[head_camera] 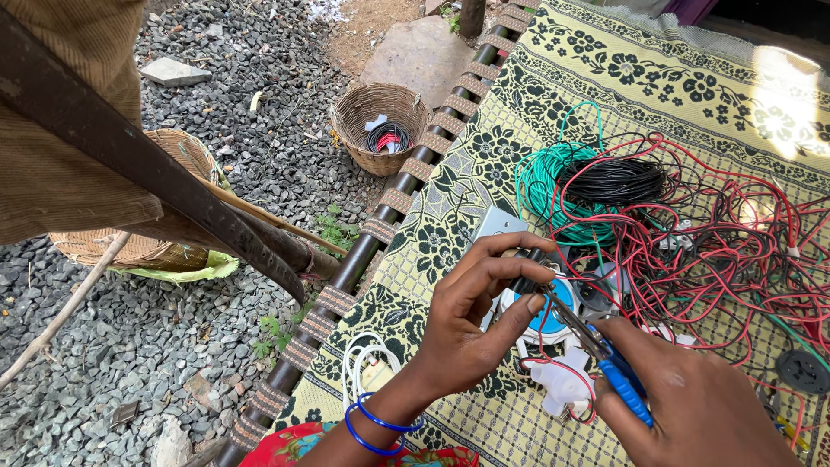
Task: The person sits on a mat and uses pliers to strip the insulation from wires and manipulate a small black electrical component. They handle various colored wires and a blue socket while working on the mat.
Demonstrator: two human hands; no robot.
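The small dark part (pixel 526 282) sat pinched between the fingertips of your left hand (pixel 471 324), above the mat (pixel 484 156) near its left edge. It was short and black; finer detail could not be read. The blue-handled pliers (pixel 605 359) lay to its right, their long axis running from lower right up-left toward the part, jaws touching it or just beside it. Your right hand (pixel 692 406) was clamped around the handles. Tangled red wire (pixel 709 251) and a green coil (pixel 540 177) lay beyond.
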